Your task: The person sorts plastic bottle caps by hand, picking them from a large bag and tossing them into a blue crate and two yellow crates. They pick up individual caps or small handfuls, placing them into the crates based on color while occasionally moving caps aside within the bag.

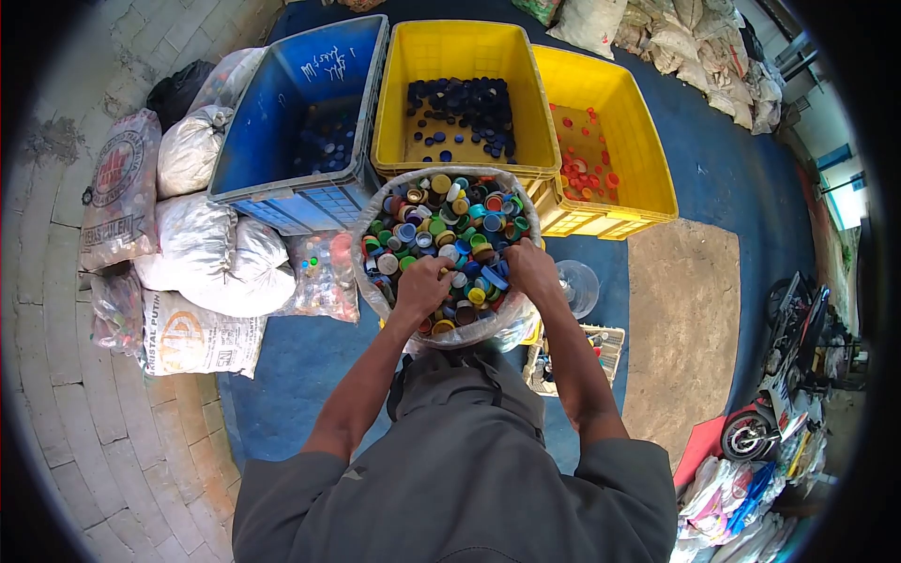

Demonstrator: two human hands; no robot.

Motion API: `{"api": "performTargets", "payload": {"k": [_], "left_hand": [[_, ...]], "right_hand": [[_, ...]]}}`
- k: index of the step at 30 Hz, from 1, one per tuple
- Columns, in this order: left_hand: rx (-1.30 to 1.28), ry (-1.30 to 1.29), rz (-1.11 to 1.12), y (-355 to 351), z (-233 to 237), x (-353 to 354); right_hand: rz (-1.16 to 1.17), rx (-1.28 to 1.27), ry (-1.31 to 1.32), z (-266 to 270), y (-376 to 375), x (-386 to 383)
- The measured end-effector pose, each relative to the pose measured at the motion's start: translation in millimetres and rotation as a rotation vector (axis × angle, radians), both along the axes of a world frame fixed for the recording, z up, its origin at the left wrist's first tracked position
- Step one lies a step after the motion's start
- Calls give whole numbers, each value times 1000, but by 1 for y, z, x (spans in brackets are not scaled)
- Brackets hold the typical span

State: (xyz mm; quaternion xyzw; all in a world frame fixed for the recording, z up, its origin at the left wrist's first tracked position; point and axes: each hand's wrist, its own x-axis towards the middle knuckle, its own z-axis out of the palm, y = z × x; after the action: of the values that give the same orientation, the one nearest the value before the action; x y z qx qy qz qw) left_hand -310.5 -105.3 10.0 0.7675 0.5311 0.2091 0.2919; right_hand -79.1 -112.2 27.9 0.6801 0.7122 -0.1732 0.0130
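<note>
A round, plastic-lined sack (374, 293) stands in front of me, filled with bottle caps (436, 225) of many colours. My left hand (424, 285) rests on the caps at the near left, its fingers curled closed; whatever they hold is hidden. On the right, my right hand (532, 269) also bends down into the caps with closed fingers, and I cannot make out anything in them. Beside its fingertips lies a blue cap piece (495, 277). Both hands touch the heap, a short way apart.
Behind the sack stand a blue crate (258, 122) with dark caps, a yellow crate (458, 47) with dark blue caps, and another yellow crate (638, 122) with red caps. Stuffed sacks (202, 244) lie left. A small basket (608, 342) sits near my right arm.
</note>
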Motion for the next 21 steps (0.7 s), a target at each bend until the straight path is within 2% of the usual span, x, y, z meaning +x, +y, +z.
{"api": "performTargets", "payload": {"k": [2,5,8,11,14,18,21], "left_hand": [[33,31,-36,3,3,2],[76,45,-100,6,4,7],[95,114,-175,9,4,10],[69,257,-234,15,12,13],[90,340,-272,25,15,14],[128,354,-249,26,14,14],[133,337,-200,26,8,13]], "right_hand": [[27,-7,-4,-1,2,4],[-22,160,170,-1,-2,10],[-200,254,748,4,-4,14],[-573,-132,1342,25,-13,17],[-600,-341,2090,14,-24,18],[-689,-354,2131,36,-29,-3],[-727,-239,2069,26,-24,-13]]}}
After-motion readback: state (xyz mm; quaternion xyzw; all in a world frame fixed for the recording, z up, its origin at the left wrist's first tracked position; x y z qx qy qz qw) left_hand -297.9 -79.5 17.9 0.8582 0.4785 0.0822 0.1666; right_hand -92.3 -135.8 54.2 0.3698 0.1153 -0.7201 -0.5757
